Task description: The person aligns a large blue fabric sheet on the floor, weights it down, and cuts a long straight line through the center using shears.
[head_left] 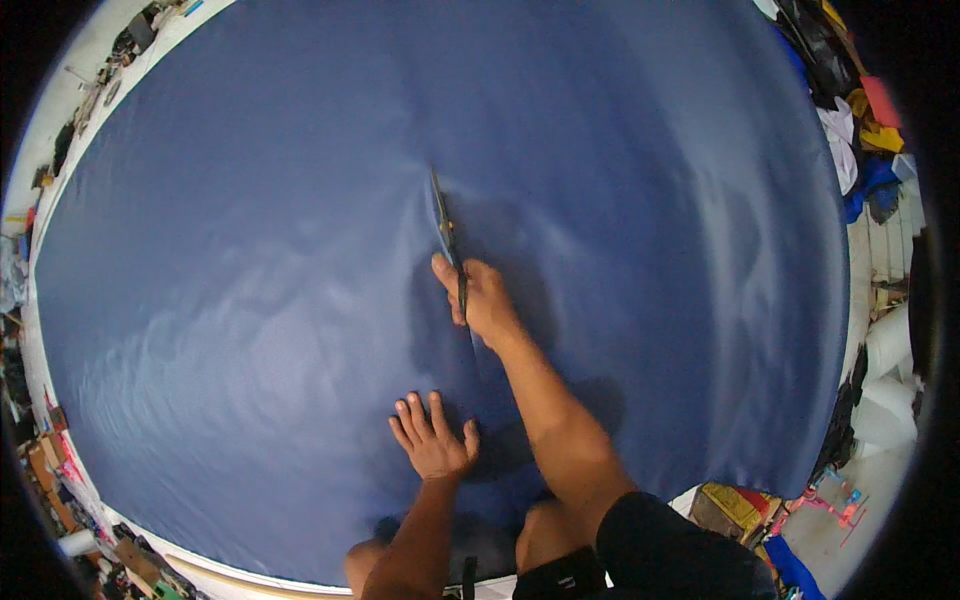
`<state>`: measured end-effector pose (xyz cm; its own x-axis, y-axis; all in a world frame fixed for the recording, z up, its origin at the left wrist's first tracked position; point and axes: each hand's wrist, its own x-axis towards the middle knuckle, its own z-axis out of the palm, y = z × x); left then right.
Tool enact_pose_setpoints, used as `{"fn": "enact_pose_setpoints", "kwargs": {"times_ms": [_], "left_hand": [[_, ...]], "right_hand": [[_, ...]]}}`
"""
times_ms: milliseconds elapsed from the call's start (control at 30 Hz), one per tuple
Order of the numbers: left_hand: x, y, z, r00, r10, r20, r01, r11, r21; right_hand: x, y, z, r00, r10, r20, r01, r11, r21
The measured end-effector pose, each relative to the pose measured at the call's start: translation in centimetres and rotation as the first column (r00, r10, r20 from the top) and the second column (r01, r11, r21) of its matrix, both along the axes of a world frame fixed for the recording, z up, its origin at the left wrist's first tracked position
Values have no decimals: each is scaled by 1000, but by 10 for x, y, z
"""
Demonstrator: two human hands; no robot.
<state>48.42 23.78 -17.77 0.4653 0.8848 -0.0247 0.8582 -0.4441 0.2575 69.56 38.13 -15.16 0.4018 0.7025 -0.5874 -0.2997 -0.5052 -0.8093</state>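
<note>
A large sheet of dark blue, slightly shiny material (620, 130) spreads beneath both hands. My right hand (483, 295) is closed around the handles of a pair of scissors (443, 215), whose blades point away from me at the middle of the sheet. Behind the scissors, a thin line, apparently a cut, runs back toward me through the material. Nearer to me, my left hand (433, 440) lies flat on the sheet with its fingers spread, holding nothing.
Crumpled cloths and bags (870, 120) lie beyond the sheet's right edge, with white rolls (885, 390) lower down. A yellow box (730, 508) sits at the lower right. Cardboard pieces (140, 562) and clutter line the left side. My bent knees are at the near edge.
</note>
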Motion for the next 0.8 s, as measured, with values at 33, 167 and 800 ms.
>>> {"fn": "enact_pose_setpoints", "kwargs": {"times_ms": [33,167,800], "left_hand": [[0,0,0,1000,-1,-9,1,1000,-15],[-1,-2,-5,999,19,-36,-20,1000,-18],[158,402,1,963,206,175,-245,939,242]], "right_hand": [[8,15,1,999,22,45,-22,1000,-3],[31,74,-4,995,23,95,-25,999,27],[60,175,-4,980,99,170,-97,995,-23]]}}
